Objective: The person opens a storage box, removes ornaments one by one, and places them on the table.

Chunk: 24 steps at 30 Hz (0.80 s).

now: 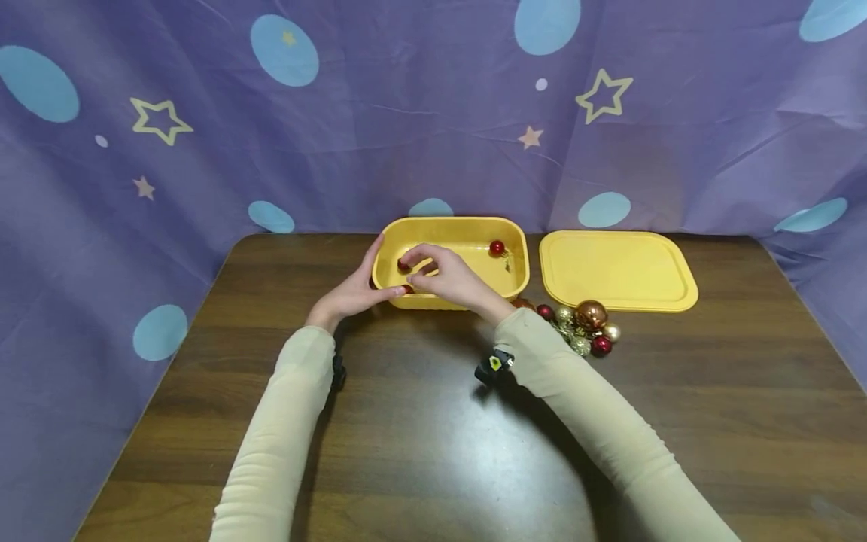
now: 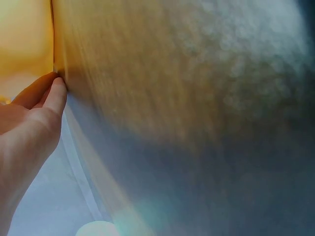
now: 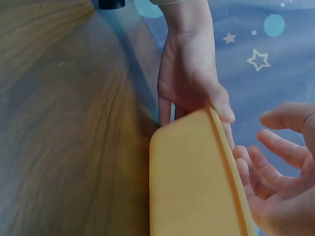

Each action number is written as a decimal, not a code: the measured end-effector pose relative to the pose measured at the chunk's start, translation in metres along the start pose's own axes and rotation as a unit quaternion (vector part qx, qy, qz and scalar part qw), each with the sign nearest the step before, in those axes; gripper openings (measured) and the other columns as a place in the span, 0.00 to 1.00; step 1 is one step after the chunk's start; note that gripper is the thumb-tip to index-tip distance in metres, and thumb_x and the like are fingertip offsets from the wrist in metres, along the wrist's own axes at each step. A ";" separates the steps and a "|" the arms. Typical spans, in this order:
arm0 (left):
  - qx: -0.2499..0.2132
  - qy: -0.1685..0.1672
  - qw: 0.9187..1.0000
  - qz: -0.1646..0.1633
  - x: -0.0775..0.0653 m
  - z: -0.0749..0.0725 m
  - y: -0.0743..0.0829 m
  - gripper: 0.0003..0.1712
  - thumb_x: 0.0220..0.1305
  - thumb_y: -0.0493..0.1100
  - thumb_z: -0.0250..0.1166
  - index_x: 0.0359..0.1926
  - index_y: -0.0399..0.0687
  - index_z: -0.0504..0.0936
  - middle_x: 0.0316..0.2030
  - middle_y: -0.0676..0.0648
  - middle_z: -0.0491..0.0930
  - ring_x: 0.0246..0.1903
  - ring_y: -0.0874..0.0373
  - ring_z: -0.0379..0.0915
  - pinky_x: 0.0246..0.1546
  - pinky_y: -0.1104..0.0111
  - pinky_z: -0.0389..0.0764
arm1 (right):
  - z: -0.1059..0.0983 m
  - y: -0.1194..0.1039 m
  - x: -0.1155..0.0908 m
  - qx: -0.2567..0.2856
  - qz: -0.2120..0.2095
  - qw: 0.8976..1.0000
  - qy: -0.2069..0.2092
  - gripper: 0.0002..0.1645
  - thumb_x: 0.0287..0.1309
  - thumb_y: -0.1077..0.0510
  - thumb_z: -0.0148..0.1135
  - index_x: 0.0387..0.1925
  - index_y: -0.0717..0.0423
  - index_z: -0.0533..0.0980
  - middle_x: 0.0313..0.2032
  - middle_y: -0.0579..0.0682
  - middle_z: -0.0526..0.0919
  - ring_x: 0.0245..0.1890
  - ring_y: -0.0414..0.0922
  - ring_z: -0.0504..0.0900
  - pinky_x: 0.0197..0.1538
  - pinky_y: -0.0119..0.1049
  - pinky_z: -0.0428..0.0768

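Note:
A yellow rectangular container (image 1: 518,263) stands on the table. My left hand (image 1: 354,292) grips its left end, with the thumb along the front rim and the fingers at the left wall. Over the left half of the inside, my right hand (image 1: 450,277) has its fingers loosely bent and spread apart. In the right wrist view, nothing shows between those fingers (image 3: 283,147). By the right fingertips lies a dark red bauble (image 1: 404,266); a bit of red also shows beside the left thumb. Another red bauble (image 1: 497,248) with a gold string sits at the container's back right.
A yellow lid (image 1: 616,269) lies flat to the right of the container. In front of it is a cluster of red, gold and copper baubles, including a large copper bauble (image 1: 591,315), partly behind the right sleeve. A purple curtain (image 1: 406,113) hangs behind the wooden table (image 1: 406,421).

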State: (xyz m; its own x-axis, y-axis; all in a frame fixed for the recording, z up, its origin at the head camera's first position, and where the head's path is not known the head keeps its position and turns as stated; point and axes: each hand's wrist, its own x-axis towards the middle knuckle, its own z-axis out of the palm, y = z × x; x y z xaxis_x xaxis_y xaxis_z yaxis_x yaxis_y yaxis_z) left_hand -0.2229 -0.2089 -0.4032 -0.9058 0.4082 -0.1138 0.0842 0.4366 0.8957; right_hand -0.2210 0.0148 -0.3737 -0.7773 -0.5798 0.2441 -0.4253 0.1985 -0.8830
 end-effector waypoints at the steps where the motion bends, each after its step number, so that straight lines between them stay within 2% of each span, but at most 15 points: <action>1: -0.002 -0.001 1.000 -0.005 0.000 0.001 0.000 0.59 0.64 0.43 0.66 0.75 0.66 0.27 0.74 0.41 0.39 0.67 0.45 0.51 0.66 0.52 0.54 | 0.002 0.000 0.003 0.000 -0.001 1.000 -0.001 0.17 0.57 0.69 0.61 0.49 0.71 0.76 0.46 0.62 0.80 0.48 0.57 0.77 0.52 0.40 0.75; 5: 0.005 -0.001 1.000 -0.020 0.001 0.002 -0.002 0.60 0.64 0.43 0.66 0.75 0.66 0.26 0.74 0.41 0.41 0.67 0.46 0.53 0.65 0.54 0.57 | 0.009 0.001 0.011 -0.009 0.016 1.000 0.003 0.18 0.58 0.68 0.61 0.50 0.71 0.75 0.45 0.65 0.79 0.47 0.56 0.77 0.52 0.39 0.75; 9: 0.000 -0.007 1.000 -0.025 0.001 0.004 0.001 0.60 0.64 0.43 0.65 0.75 0.63 0.26 0.74 0.39 0.39 0.67 0.45 0.51 0.65 0.53 0.56 | 0.013 0.007 0.015 -0.006 0.043 0.999 -0.002 0.18 0.58 0.68 0.61 0.51 0.70 0.75 0.45 0.65 0.79 0.44 0.54 0.78 0.49 0.37 0.76; 12: -0.007 -0.015 1.000 -0.027 -0.004 0.004 0.013 0.60 0.64 0.40 0.65 0.75 0.56 0.25 0.74 0.37 0.36 0.68 0.42 0.50 0.65 0.52 0.56 | 0.013 0.014 0.016 -0.003 0.063 0.998 -0.011 0.17 0.57 0.68 0.62 0.49 0.71 0.76 0.45 0.64 0.79 0.41 0.51 0.79 0.45 0.33 0.77; 15: -0.002 -0.017 0.999 -0.027 -0.010 0.004 0.027 0.60 0.64 0.39 0.65 0.75 0.50 0.26 0.74 0.36 0.33 0.68 0.40 0.49 0.65 0.51 0.55 | 0.011 0.021 0.017 0.027 0.096 0.995 -0.018 0.17 0.56 0.69 0.62 0.48 0.72 0.76 0.41 0.61 0.79 0.34 0.47 0.79 0.38 0.30 0.76; 18: 0.006 -0.013 0.999 -0.031 -0.012 0.004 0.035 0.59 0.64 0.39 0.65 0.75 0.50 0.26 0.74 0.36 0.32 0.68 0.39 0.47 0.65 0.51 0.55 | 0.009 0.023 0.019 0.039 0.124 0.991 -0.030 0.17 0.54 0.68 0.63 0.47 0.72 0.77 0.38 0.57 0.78 0.31 0.44 0.76 0.34 0.30 0.74; 21: 0.011 -0.009 0.999 -0.038 -0.014 0.003 0.039 0.59 0.64 0.40 0.65 0.76 0.51 0.27 0.74 0.37 0.31 0.68 0.38 0.46 0.64 0.51 0.57 | 0.009 0.023 0.022 -0.018 0.140 0.989 -0.053 0.18 0.55 0.64 0.66 0.47 0.69 0.78 0.38 0.55 0.80 0.34 0.45 0.75 0.38 0.31 0.74; 24: 0.015 -0.007 0.999 -0.044 -0.016 0.002 0.039 0.59 0.64 0.41 0.65 0.76 0.52 0.27 0.75 0.40 0.30 0.68 0.39 0.46 0.62 0.52 0.58 | 0.011 0.023 0.025 -0.084 0.156 0.981 -0.077 0.19 0.56 0.59 0.67 0.48 0.65 0.80 0.41 0.55 0.82 0.40 0.46 0.76 0.45 0.33 0.73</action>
State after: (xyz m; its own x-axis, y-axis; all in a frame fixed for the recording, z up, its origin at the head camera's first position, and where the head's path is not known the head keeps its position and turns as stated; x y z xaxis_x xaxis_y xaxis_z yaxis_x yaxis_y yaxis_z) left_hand -0.2045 -0.1962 -0.3675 -0.9044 0.3778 -0.1983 0.0167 0.4956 0.8684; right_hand -0.2450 -0.0033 -0.3920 -0.8078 -0.5803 -0.1034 -0.2576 0.5053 -0.8236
